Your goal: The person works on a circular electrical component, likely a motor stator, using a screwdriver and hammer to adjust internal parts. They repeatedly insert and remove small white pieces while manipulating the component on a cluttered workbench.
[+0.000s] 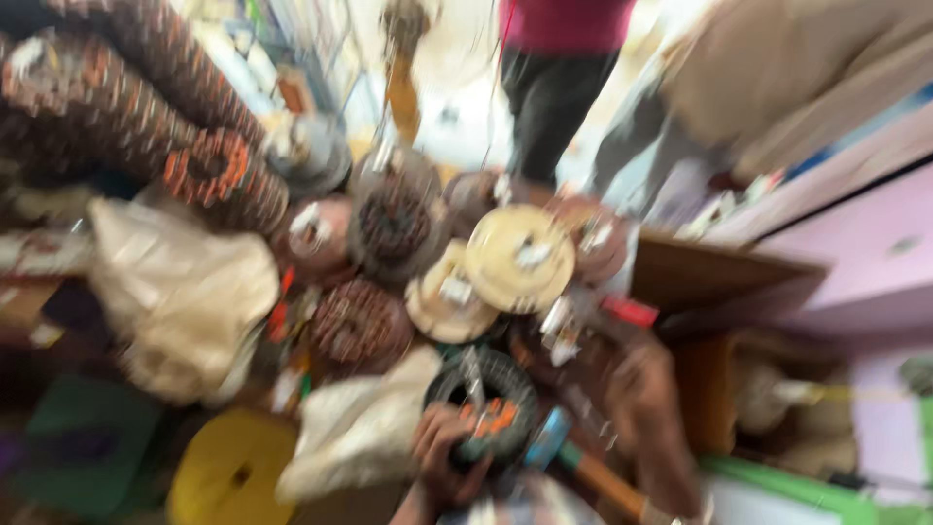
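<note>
The view is heavily blurred. My left hand [439,459] grips the lower left edge of a dark round motor stator [491,389] with orange bits on its face, low in the middle. My right hand [643,394] hovers just right of it, over a heap of motor parts; blur hides its fingers. Two cream round covers [520,258] lie just beyond the stator, among several copper-wound stators [362,326].
Stacked wound coils [126,97] fill the upper left. Pale plastic bags [180,292] and a yellow disc [228,476] lie at the left. A wooden board [724,272] and a pink cabinet [865,253] stand at the right. Two people [554,78] stand behind the heap.
</note>
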